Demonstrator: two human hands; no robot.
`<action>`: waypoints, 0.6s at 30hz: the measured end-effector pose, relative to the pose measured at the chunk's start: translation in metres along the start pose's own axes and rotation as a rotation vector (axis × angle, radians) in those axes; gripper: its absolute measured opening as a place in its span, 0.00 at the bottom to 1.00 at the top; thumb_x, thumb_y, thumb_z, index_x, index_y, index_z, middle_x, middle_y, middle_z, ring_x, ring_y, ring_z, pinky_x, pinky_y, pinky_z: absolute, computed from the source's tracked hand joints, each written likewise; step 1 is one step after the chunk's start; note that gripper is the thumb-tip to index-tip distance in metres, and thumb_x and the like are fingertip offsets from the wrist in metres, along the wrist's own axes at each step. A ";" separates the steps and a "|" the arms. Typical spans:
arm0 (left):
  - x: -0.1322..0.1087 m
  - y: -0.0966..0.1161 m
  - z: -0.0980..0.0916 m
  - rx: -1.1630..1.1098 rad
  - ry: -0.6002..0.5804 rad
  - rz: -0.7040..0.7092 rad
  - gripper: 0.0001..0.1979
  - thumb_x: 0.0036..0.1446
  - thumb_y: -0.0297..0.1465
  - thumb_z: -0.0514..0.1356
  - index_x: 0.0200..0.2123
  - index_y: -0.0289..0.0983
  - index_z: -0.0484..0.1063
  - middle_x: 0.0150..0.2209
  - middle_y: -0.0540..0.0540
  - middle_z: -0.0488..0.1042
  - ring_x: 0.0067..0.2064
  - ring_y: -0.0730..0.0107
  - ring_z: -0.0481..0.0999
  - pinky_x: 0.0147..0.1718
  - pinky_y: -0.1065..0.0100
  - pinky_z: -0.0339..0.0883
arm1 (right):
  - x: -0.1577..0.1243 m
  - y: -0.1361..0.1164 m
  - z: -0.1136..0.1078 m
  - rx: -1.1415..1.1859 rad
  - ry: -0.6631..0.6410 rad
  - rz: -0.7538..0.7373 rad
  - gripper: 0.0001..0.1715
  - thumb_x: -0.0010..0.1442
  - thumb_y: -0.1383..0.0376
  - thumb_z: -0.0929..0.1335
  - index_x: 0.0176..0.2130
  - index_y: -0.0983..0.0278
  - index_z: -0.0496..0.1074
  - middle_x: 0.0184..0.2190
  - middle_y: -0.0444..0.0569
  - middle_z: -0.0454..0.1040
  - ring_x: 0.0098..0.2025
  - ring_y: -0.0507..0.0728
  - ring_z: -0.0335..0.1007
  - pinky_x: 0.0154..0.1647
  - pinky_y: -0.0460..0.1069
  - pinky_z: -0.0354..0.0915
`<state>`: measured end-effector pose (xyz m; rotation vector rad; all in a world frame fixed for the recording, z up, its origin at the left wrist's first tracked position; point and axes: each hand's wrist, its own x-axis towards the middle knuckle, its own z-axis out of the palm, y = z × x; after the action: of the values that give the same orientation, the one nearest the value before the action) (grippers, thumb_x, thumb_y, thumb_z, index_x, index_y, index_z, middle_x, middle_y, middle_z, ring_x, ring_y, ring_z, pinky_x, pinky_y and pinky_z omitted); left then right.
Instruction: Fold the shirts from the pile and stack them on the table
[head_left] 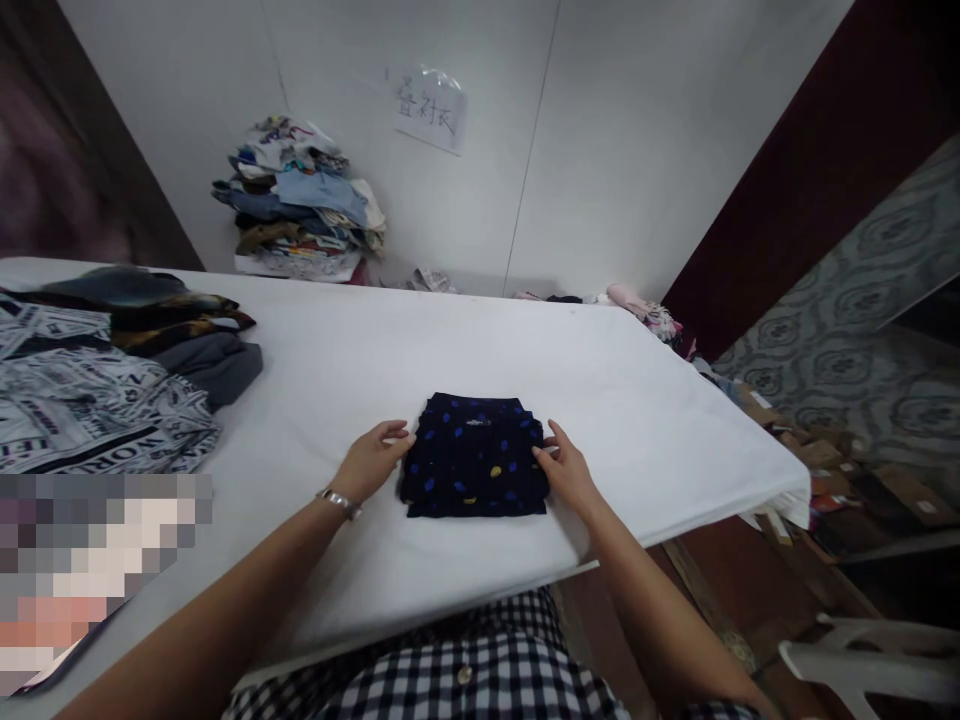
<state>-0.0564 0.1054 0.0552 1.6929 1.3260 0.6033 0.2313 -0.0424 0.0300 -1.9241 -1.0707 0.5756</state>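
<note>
White table (337, 340): my left hand (373, 460) and right hand (568, 472) flank the folded shirt (474, 455), fingers loose on its edges, gripping nothing; I'd press evenly to square it.

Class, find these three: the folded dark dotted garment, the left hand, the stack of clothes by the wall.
folded dark dotted garment (474, 455): head view, middle of its top face.
left hand (373, 462): head view, back of the hand.
stack of clothes (300, 205): head view, middle of the pile.
</note>
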 end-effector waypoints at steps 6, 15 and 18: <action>-0.061 -0.006 0.006 0.369 0.104 0.501 0.21 0.58 0.44 0.55 0.50 0.39 0.70 0.48 0.42 0.74 0.45 0.60 0.75 0.43 0.59 0.71 | -0.039 0.002 -0.001 0.056 -0.043 0.038 0.41 0.57 0.53 0.66 0.65 0.62 0.54 0.43 0.52 0.74 0.34 0.55 0.71 0.38 0.51 0.67; -0.067 0.007 0.036 0.860 -0.043 1.001 0.19 0.59 0.28 0.56 0.53 0.38 0.67 0.53 0.41 0.72 0.51 0.57 0.71 0.53 0.51 0.59 | -0.082 -0.017 -0.004 0.438 -0.089 0.133 0.28 0.53 0.47 0.69 0.44 0.65 0.71 0.30 0.49 0.74 0.23 0.51 0.64 0.19 0.45 0.59; -0.052 0.023 0.035 0.877 -0.049 1.028 0.13 0.60 0.25 0.53 0.47 0.37 0.71 0.43 0.44 0.76 0.42 0.63 0.74 0.49 0.55 0.60 | -0.103 -0.033 0.007 0.687 -0.431 0.374 0.29 0.50 0.47 0.72 0.41 0.67 0.71 0.30 0.51 0.76 0.23 0.53 0.70 0.18 0.45 0.62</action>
<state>-0.0326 0.0438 0.0641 3.1190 0.5819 0.5349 0.1566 -0.1169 0.0532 -1.4060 -0.6218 1.4120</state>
